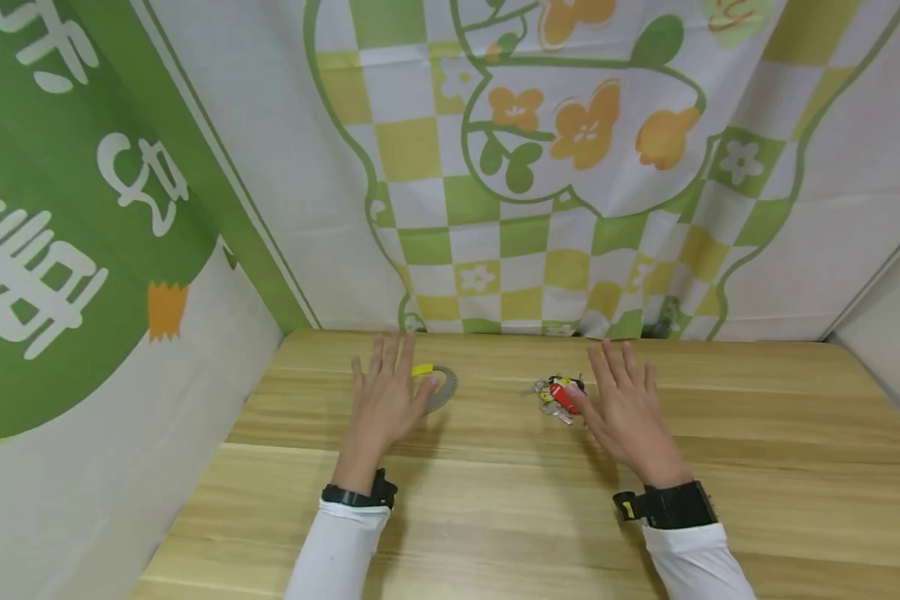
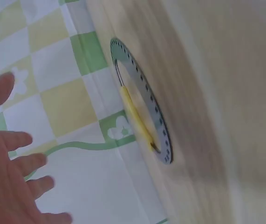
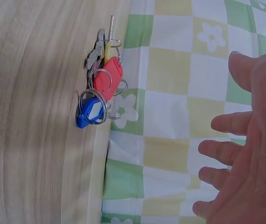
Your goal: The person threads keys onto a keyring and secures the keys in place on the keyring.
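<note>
In the head view my left hand (image 1: 386, 400) is held over the table with fingers spread, overlapping a flat grey crescent-shaped plate (image 1: 447, 390). The left wrist view shows this plate (image 2: 146, 88) lying on the wood, a row of small dark marks along its curve and a yellow sleeve (image 2: 136, 115) on the wire joining its ends. My right hand (image 1: 630, 417), fingers apart, holds nothing; its thumb overlaps a bunch of keys (image 1: 558, 408). From the right wrist, the keys (image 3: 95, 53) show metal rings, a red tag (image 3: 108, 79) and a blue tag (image 3: 90, 112).
The wood-grain table (image 1: 480, 517) ends at a hanging cloth (image 1: 495, 242) with green and yellow checks. A green and white printed cloth (image 1: 67, 250) hangs along the left side. Black bands with small cameras circle both wrists.
</note>
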### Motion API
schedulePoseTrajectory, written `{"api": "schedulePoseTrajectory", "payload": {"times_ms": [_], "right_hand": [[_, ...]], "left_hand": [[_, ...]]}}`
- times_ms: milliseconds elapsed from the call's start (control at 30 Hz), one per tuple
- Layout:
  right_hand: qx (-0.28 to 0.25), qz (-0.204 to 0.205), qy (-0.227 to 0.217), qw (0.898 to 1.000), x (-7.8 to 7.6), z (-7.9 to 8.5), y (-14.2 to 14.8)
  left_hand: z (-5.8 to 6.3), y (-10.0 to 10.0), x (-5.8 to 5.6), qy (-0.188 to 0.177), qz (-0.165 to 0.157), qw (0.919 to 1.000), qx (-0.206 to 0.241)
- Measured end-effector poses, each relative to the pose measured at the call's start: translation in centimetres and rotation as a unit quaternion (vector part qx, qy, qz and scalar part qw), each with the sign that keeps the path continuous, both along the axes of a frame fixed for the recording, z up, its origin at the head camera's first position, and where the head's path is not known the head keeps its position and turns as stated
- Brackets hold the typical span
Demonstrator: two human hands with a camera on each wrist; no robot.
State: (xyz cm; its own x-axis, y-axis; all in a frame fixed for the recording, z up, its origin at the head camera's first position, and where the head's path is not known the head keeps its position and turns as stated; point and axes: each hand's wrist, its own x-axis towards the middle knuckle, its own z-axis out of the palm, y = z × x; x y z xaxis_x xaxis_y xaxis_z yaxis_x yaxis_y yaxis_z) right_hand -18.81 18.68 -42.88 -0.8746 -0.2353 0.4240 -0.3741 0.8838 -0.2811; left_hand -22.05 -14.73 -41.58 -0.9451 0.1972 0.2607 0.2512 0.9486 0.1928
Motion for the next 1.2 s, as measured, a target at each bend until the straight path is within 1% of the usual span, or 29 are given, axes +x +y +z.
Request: {"api": "schedulePoseTrajectory", "payload": {"times_ms": [133, 300, 500, 567, 667, 867, 1000, 1200], "right_hand": [[-0.003, 0.005, -0.001, 1.000, -0.1, 0.0, 0.0], [-0.005, 0.010, -0.007, 1.000, -0.1, 0.2, 0.1], [-0.016, 0.022, -0.025, 0.999, 0.1, 0.3, 0.2], [-0.023, 0.028, -0.034, 0.999, 0.2, 0.3, 0.1], [-0.030, 0.029, -0.044, 0.998, 0.2, 0.4, -0.1], [-0.035, 0.024, -0.064, 0.997, 0.3, 0.3, -0.4], [-0.035, 0.026, -0.075, 0.996, 0.3, 0.3, -0.5], [-0.038, 0.026, -0.081, 0.996, 0.5, 0.3, -0.5]], "left_hand": [[0.0, 0.0, -1.0, -0.039, -0.015, 0.9991, 0.002], [-0.7, 0.1, -2.4, -0.089, -0.033, 0.9955, -0.001], [-1.4, 0.1, -3.7, -0.168, -0.036, 0.9848, -0.026], [-1.4, 0.1, -4.0, -0.192, -0.035, 0.9804, -0.028], [-1.3, 0.0, -4.4, -0.218, -0.033, 0.9750, -0.031], [-1.1, -0.2, -4.8, -0.242, -0.022, 0.9694, -0.037], [-1.0, -0.2, -5.1, -0.244, -0.013, 0.9687, -0.041], [-0.8, 0.0, -5.4, -0.245, -0.006, 0.9690, -0.029]]}}
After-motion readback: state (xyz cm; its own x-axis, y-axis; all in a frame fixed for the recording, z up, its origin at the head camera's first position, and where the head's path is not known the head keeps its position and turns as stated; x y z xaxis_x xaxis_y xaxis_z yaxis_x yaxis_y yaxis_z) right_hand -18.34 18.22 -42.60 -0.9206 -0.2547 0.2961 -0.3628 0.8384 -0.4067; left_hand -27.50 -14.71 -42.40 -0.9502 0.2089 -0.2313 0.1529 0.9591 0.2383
